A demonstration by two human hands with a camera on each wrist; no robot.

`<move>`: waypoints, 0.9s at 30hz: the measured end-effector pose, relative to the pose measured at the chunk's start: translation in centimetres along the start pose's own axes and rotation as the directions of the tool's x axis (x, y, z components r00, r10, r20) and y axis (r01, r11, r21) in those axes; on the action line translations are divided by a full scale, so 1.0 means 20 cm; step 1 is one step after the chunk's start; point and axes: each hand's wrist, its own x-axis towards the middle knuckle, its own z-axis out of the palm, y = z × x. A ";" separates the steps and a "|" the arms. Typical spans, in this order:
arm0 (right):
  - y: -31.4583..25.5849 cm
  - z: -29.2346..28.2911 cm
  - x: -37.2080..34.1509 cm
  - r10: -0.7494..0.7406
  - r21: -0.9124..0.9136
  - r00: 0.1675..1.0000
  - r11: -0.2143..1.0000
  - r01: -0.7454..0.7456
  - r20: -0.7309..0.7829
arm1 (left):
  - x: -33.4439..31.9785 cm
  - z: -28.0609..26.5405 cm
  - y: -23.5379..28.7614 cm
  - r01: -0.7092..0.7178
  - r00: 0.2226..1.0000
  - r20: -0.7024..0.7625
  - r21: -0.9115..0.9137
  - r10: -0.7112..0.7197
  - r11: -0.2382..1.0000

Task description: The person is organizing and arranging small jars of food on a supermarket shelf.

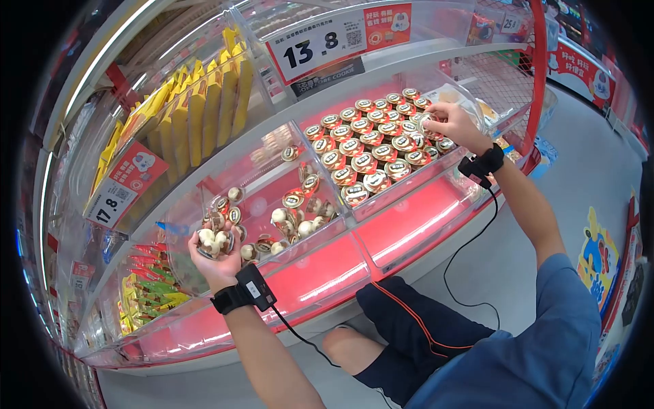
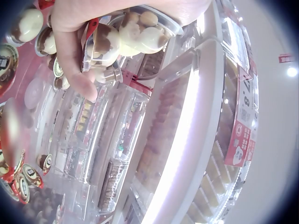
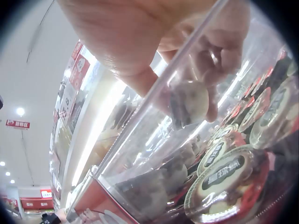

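Several small clear cups with brown and cream filling (image 1: 214,242) rest in the left hand (image 1: 219,262), its fingers curled round them above the left bin. In the left wrist view the cups (image 2: 140,37) lie against the palm of the left hand (image 2: 77,42). Over the right end of the right bin, the right hand (image 1: 458,128) pinches one cup. The right wrist view shows that cup (image 3: 189,103) between thumb and fingers of the right hand (image 3: 159,46), seen through a clear panel. Rows of lidded cups (image 1: 364,162) stand below it, lids up.
Loose cups (image 1: 293,199) lie scattered in the left bin, some tipped over. A clear divider (image 1: 320,167) separates the bins. Yellow packets (image 1: 197,109) stand behind, with price signs (image 1: 320,48) above. Coloured packets (image 1: 146,279) lie at the left. Cables hang from both wrists.
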 end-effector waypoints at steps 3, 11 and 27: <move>0.08 -0.01 0.04 0.057 0.091 0.993 0.994 -0.067 0.107 | 0.01 -0.02 0.00 -0.009 1.000 0.003 0.000 0.009 1.000; -0.01 -0.01 0.02 0.155 0.006 0.966 0.987 -0.160 0.207 | 0.02 -0.01 0.00 -0.015 1.000 0.004 0.016 0.015 1.000; 0.02 -0.02 0.01 0.036 -0.157 0.976 0.988 -0.002 0.216 | 0.00 0.00 0.00 -0.008 1.000 0.002 0.024 0.008 1.000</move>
